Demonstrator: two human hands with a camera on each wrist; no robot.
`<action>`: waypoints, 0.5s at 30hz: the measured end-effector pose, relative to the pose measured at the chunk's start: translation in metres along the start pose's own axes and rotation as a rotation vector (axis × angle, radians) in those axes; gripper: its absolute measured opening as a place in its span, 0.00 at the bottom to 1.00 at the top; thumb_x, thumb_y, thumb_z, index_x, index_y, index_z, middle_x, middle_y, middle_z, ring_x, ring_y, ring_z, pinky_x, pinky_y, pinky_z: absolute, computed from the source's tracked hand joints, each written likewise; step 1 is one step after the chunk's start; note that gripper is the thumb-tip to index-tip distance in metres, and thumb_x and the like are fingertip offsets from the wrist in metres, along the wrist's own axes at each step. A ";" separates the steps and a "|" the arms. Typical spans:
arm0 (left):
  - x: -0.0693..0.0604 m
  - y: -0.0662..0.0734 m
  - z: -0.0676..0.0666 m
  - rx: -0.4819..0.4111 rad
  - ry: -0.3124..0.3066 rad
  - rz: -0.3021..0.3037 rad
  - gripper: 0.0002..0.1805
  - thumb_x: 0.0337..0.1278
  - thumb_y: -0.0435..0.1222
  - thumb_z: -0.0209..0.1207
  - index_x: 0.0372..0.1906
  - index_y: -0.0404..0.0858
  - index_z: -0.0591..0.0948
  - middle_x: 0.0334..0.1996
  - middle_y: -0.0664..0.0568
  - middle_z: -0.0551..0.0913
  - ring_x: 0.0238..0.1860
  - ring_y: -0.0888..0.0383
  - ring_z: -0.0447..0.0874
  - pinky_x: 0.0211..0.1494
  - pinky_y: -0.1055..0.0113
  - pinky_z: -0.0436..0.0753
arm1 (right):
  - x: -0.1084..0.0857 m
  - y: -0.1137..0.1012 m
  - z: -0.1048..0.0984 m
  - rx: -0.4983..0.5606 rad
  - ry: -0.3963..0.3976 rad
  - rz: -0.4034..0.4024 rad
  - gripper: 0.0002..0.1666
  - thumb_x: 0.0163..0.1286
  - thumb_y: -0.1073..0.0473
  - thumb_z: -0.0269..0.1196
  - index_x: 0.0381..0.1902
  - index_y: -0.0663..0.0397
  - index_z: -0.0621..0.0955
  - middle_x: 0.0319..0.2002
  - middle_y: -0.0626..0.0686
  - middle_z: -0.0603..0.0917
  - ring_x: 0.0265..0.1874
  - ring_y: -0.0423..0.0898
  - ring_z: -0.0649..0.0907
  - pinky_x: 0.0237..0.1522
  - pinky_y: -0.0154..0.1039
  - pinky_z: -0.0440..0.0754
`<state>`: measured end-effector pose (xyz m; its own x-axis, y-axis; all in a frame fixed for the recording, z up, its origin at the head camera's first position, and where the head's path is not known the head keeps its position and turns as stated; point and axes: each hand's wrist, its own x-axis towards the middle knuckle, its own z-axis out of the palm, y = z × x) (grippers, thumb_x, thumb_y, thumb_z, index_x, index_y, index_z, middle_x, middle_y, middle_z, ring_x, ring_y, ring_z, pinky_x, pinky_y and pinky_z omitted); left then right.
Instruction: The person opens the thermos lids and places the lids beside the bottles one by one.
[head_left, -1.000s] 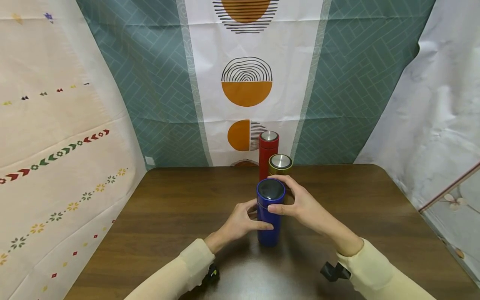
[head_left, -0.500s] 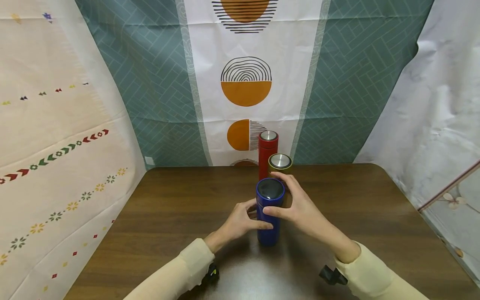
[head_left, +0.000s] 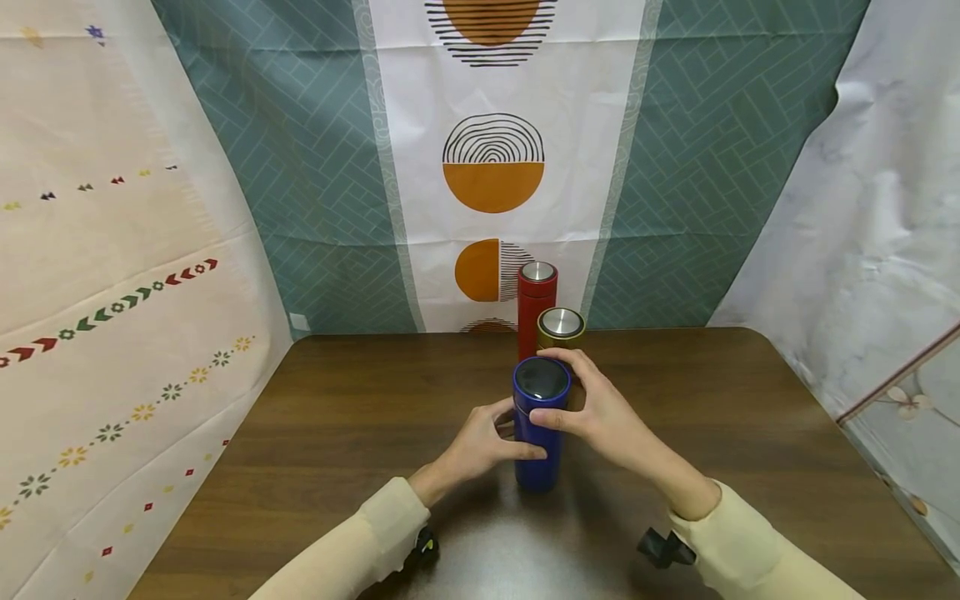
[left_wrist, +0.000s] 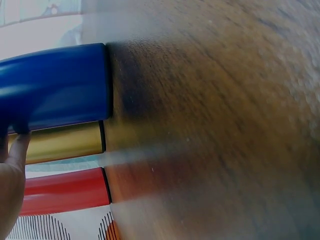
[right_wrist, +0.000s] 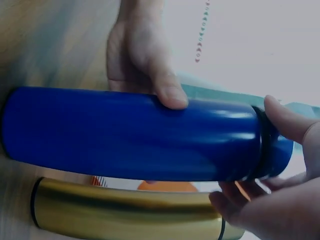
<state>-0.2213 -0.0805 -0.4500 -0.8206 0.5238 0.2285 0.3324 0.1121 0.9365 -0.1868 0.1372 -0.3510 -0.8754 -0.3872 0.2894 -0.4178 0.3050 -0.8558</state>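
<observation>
A blue thermos [head_left: 536,472] stands upright on the wooden table, its cap [head_left: 542,380] topped by a dark glossy disc. My left hand [head_left: 476,445] grips the body from the left, thumb across the near side. Up at the cap, my right hand [head_left: 604,418] holds from the right, thumb in front and fingers behind. In the right wrist view a dark ring [right_wrist: 266,142] shows between cap and body, with the right thumb [right_wrist: 284,119] beside it. The left fingers behind the thermos are mostly hidden in the head view.
Behind the blue thermos stand a gold thermos [head_left: 561,323] and, farther back, a red thermos [head_left: 536,304], both with silver tops. The brown table [head_left: 375,392] ends at a patterned cloth backdrop [head_left: 322,208]. Patterned cloths hang at both sides.
My right hand's thumb and fingers shifted a little around the cap, first leftward and away, then partly back. The left hand and the thermos have stayed in place.
</observation>
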 end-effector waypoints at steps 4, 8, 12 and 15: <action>0.000 -0.001 0.000 -0.001 0.001 -0.012 0.37 0.54 0.43 0.78 0.69 0.48 0.78 0.61 0.57 0.85 0.60 0.59 0.84 0.67 0.56 0.80 | 0.004 0.000 -0.010 0.073 -0.102 0.014 0.41 0.69 0.55 0.73 0.75 0.45 0.68 0.68 0.54 0.76 0.69 0.58 0.75 0.69 0.66 0.70; 0.000 0.000 0.000 0.003 0.003 -0.014 0.37 0.54 0.44 0.78 0.70 0.47 0.78 0.61 0.56 0.85 0.60 0.59 0.85 0.67 0.55 0.80 | 0.004 -0.002 -0.013 0.088 -0.137 0.008 0.41 0.69 0.55 0.72 0.76 0.45 0.68 0.69 0.55 0.76 0.71 0.59 0.73 0.71 0.67 0.67; 0.000 0.000 0.000 0.003 0.006 -0.005 0.37 0.53 0.44 0.78 0.69 0.46 0.78 0.60 0.56 0.86 0.60 0.59 0.85 0.66 0.57 0.80 | 0.004 -0.006 -0.015 0.079 -0.106 -0.021 0.41 0.69 0.57 0.72 0.76 0.49 0.67 0.69 0.55 0.75 0.69 0.58 0.74 0.70 0.66 0.68; 0.001 0.000 0.000 0.005 0.008 -0.009 0.37 0.53 0.44 0.79 0.69 0.46 0.78 0.60 0.56 0.86 0.60 0.59 0.85 0.67 0.58 0.80 | 0.004 -0.009 -0.018 0.068 -0.069 -0.032 0.41 0.68 0.57 0.73 0.75 0.49 0.68 0.69 0.55 0.75 0.67 0.59 0.75 0.69 0.66 0.69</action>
<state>-0.2216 -0.0798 -0.4501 -0.8273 0.5158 0.2225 0.3276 0.1213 0.9370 -0.1912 0.1485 -0.3346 -0.8423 -0.4552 0.2887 -0.4257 0.2330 -0.8744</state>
